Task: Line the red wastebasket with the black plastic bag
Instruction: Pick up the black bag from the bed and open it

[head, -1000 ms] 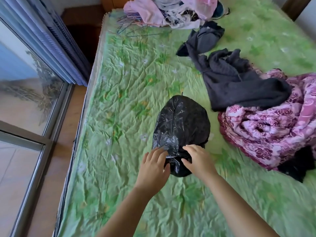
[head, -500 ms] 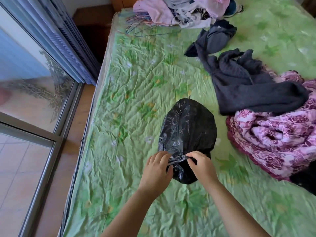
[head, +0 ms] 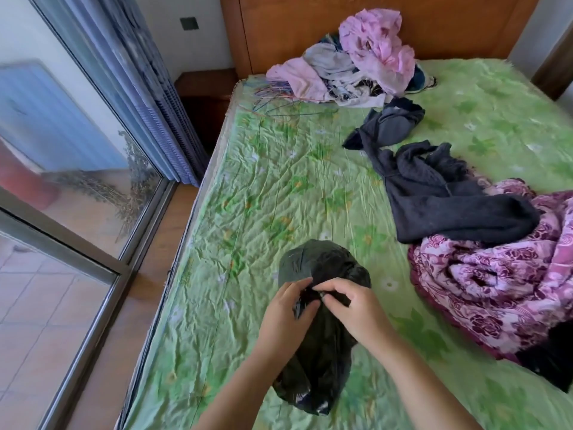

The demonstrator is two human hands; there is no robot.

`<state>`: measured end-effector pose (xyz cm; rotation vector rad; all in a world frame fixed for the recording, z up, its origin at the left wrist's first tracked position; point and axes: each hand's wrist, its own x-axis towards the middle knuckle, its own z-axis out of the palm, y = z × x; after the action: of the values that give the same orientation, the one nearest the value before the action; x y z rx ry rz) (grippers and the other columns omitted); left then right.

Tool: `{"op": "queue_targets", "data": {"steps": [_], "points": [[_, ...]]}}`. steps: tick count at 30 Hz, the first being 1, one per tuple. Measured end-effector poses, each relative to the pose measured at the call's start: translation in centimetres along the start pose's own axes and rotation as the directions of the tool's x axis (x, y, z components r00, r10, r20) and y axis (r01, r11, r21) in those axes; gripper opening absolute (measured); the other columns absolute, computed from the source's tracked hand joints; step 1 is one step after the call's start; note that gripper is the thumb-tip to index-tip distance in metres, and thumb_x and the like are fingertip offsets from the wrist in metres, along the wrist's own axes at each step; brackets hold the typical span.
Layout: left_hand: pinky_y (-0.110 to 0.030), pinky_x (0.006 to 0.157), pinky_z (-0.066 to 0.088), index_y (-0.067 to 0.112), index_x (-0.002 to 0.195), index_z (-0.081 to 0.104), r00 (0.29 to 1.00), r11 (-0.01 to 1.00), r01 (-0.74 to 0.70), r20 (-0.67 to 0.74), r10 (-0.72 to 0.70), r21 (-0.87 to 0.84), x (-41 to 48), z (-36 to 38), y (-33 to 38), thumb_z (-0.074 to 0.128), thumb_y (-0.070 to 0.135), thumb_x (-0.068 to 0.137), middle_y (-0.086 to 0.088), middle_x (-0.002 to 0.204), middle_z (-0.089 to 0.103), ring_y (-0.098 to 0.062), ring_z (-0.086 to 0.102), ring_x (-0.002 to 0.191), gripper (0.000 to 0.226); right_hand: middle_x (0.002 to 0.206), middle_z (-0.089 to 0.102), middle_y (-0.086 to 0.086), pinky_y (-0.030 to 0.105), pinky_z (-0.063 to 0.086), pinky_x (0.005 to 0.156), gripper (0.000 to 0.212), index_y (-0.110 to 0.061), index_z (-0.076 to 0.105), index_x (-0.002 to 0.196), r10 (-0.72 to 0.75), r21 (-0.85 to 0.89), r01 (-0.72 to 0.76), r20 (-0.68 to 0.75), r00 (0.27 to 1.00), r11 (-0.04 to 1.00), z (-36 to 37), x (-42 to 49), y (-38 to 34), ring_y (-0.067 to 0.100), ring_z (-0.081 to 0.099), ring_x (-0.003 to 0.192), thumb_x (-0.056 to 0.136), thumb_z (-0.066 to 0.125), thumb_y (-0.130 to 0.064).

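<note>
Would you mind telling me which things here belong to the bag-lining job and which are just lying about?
Job: black plastic bag, pinched by left hand and right hand.

Lying about: dark garments, purple floral blanket, pink clothes pile, wire hangers. No wastebasket visible.

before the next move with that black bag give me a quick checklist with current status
1. Left hand pinching the black bag: ok.
2. Right hand pinching it at the same spot: ok.
3. Bag mouth opened: not ok, plastic is bunched.
4. Red wastebasket within sight: not ok, none in view.
5. Bag clear of the purple floral blanket: ok.
6. Bag free of tears: cannot tell.
</note>
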<state>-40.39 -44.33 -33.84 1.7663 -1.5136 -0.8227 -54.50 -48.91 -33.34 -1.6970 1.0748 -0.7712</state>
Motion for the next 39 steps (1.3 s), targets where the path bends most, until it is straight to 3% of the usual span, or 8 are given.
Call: {"op": "queue_targets", "data": {"steps": [5,10,17,21,26,30,35,39], "points": [[-0.004,0.069,0.040,0.032,0.104,0.058,0.988,0.998,0.053,-0.140,-0.058,-0.039,-3.5,-2.2,0.8,0.063,0.017,0.083,0.011,0.099,0.063,0.006,0.055,0.085,0.026,0.089,0.068,-0.018,0.004,0.040,0.077,0.031,-0.034,0.066,0.083,-0.007,0.086,-0.004,0.123,0.992,0.996,1.6,-1.2,-3.4,-0.007,0.058,0.090,0.083,0.059,-0.004],[-0.006,0.060,0.041,0.051,0.074,0.053,0.925,0.990,0.125,-0.353,-0.139,-0.062,-8.2,-5.6,0.1,0.064,0.003,0.077,0.016,0.076,0.064,0.005,0.058,0.074,0.049,0.084,0.069,-0.014,0.003,0.041,0.070,0.025,-0.025,0.069,0.083,-0.063,0.153,0.017,0.302,0.951,0.988,4.9,-3.0,-6.3,-0.007,0.061,0.080,0.082,0.061,-0.002],[-0.012,0.057,0.043,0.043,0.068,0.060,0.791,0.972,0.204,-0.565,-0.235,-0.118,-17.2,-10.4,-1.3,0.066,0.000,0.073,0.015,0.068,0.066,0.002,0.059,0.063,0.044,0.091,0.071,-0.012,0.014,0.049,0.074,0.013,-0.032,0.067,0.091,-0.185,0.237,0.066,0.526,0.830,0.969,10.8,-6.6,-10.0,0.005,0.065,0.087,0.079,0.067,-0.026],[-0.012,0.058,0.044,0.024,0.074,0.068,0.726,0.971,0.219,-0.648,-0.228,-0.097,-22.5,-12.6,-1.1,0.067,-0.004,0.070,0.020,0.067,0.063,0.006,0.058,0.064,0.028,0.091,0.069,-0.014,0.017,0.051,0.076,0.022,-0.039,0.063,0.092,-0.243,0.224,0.136,0.570,0.785,0.965,15.1,-9.3,-11.8,0.005,0.065,0.086,0.071,0.069,-0.035],[-0.020,0.061,0.046,0.025,0.071,0.065,0.638,0.952,0.291,-0.722,-0.267,-0.095,-31.0,-14.0,-2.1,0.067,0.002,0.072,0.015,0.066,0.059,-0.003,0.056,0.065,0.024,0.089,0.067,-0.008,0.022,0.052,0.075,0.020,-0.039,0.064,0.090,-0.307,0.221,0.212,0.683,0.663,0.952,20.6,-14.9,-14.3,0.007,0.064,0.082,0.070,0.066,-0.034],[-0.005,0.059,0.037,0.033,0.069,0.061,0.547,0.935,0.340,-0.787,-0.285,-0.103,-38.8,-14.0,-3.1,0.067,0.002,0.072,0.019,0.063,0.056,0.009,0.054,0.064,0.032,0.086,0.068,-0.007,0.022,0.052,0.071,0.022,-0.036,0.065,0.083,-0.339,0.240,0.245,0.757,0.559,0.939,24.0,-20.7,-15.9,0.007,0.064,0.077,0.076,0.069,-0.016],[-0.018,0.070,0.047,0.022,0.073,0.066,0.395,0.907,0.300,-0.826,-0.401,-0.297,-48.9,-12.9,-4.0,0.065,-0.005,0.074,0.011,0.071,0.066,-0.002,0.061,0.071,0.028,0.091,0.064,0.003,0.032,0.053,0.075,0.027,-0.027,0.063,0.089,-0.353,0.245,0.292,0.838,0.415,0.925,27.7,-28.7,-17.1,0.014,0.062,0.079,0.078,0.065,-0.002],[-0.012,0.066,0.045,0.027,0.071,0.064,0.283,0.866,0.269,-0.825,-0.489,-0.421,-55.5,-11.5,-3.9,0.063,-0.007,0.076,0.013,0.066,0.066,-0.001,0.061,0.068,0.034,0.091,0.062,0.003,0.032,0.053,0.075,0.029,-0.027,0.062,0.088,-0.367,0.269,0.317,0.876,0.312,0.910,30.1,-34.5,-17.6,0.013,0.062,0.080,0.078,0.063,0.000]]}}
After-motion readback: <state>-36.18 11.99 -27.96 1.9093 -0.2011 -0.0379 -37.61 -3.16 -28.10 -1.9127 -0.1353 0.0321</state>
